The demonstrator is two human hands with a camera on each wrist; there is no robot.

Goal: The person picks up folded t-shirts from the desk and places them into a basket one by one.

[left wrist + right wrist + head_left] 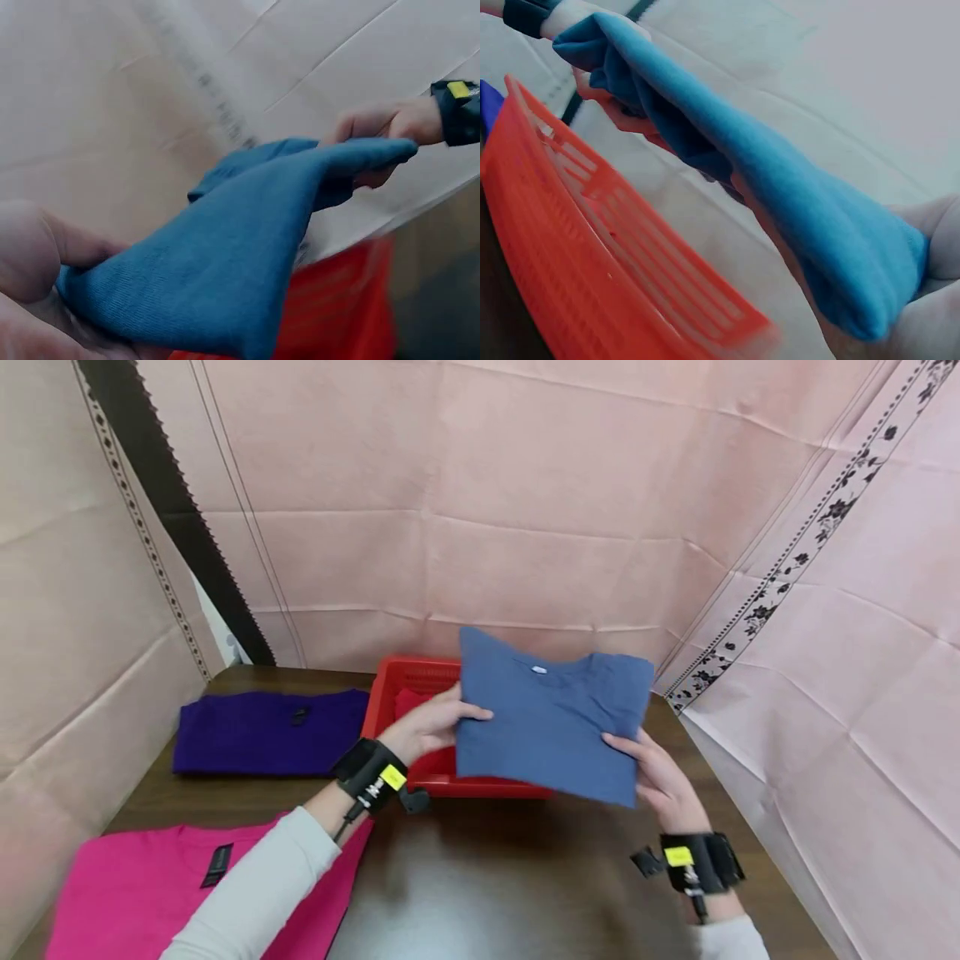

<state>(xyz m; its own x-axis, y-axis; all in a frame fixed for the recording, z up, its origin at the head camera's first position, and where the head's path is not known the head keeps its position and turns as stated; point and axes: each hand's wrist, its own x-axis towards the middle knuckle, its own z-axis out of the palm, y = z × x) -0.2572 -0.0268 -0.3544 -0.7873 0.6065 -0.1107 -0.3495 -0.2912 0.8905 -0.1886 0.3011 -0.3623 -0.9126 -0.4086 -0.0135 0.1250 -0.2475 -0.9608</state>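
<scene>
A folded blue T-shirt (551, 727) is held up between both hands, over the right part of a red plastic basket (381, 727). My left hand (435, 722) pinches its left edge, thumb on the front and fingers behind. At the opposite edge, my right hand (660, 777) grips the shirt the same way. Both wrist views show the shirt (225, 240) sagging between the hands, with the basket (630, 247) below it. Inside the basket lies red cloth (408, 702), partly hidden by the left hand and the shirt.
A folded purple shirt (255, 735) lies on the brown table (480, 877) left of the basket. Nearer, a folded pink shirt (142, 893) lies partly under the left forearm. Pale pink cloth (525, 485) hangs behind the table and along its sides.
</scene>
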